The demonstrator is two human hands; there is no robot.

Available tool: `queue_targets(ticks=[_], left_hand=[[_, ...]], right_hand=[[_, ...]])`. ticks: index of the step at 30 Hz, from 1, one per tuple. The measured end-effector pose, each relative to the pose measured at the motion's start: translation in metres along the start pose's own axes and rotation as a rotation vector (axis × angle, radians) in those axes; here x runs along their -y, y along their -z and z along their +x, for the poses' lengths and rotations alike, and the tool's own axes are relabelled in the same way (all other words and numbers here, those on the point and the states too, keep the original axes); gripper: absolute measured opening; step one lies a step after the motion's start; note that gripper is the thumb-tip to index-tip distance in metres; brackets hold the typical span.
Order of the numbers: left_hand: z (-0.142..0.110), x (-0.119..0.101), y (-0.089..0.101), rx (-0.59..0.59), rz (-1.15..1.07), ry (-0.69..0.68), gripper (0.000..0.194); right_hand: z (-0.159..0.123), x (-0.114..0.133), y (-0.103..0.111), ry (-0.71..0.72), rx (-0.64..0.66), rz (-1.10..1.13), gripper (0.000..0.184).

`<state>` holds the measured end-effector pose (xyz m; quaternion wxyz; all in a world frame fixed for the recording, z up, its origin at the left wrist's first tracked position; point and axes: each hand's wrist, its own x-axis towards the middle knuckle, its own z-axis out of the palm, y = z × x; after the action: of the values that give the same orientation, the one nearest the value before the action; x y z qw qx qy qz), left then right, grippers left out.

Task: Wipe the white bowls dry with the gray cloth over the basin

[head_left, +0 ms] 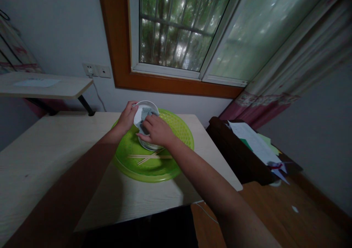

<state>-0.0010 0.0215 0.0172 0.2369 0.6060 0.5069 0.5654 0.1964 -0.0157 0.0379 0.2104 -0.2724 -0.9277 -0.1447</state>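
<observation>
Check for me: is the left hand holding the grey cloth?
No, the left hand grips the side of the white bowl, while the right hand holds the grey cloth inside it.

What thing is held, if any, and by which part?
The left hand holds a white bowl by its left rim. The right hand has its fingers on a grey cloth inside it; any grip is hidden.

lime-green tray [128,167], white bowl [139,112], grey-blue cloth [145,113], pale wood-grained table [49,145], orange-brown window frame [165,85].

Barred window [176,28] in orange-brown frame [176,87], pale walls [55,28].
</observation>
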Motion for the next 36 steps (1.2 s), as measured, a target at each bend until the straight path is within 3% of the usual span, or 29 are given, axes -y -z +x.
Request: queue_targets(ticks=[7,13,19,24,29,36], left_hand=[[0.0,0.003,-0.001,-0.015,0.008,-0.001,0.04],[0.0,0.002,-0.002,0.022,0.063,-0.018,0.041],[0.002,0.007,-0.004,0.052,0.048,-0.042,0.045],[0.0,0.003,-0.005,0.065,0.069,-0.048,0.044],[0.0,0.0,-0.004,0.028,0.084,-0.026,0.043],[-0.001,0.004,-0.003,0.003,0.027,0.007,0.039]], right_hand=[[-0.002,-0.005,-0.009,0.045,0.082,0.123,0.054],[-0.002,-0.007,-0.016,0.087,0.057,0.072,0.058],[-0.004,-0.007,-0.015,-0.028,0.047,0.007,0.054],[-0.004,-0.009,-0.019,-0.151,0.016,-0.045,0.066],[0.0,-0.003,-0.017,-0.201,0.066,-0.053,0.071],[0.0,0.001,-0.009,-0.046,0.155,0.018,0.063]])
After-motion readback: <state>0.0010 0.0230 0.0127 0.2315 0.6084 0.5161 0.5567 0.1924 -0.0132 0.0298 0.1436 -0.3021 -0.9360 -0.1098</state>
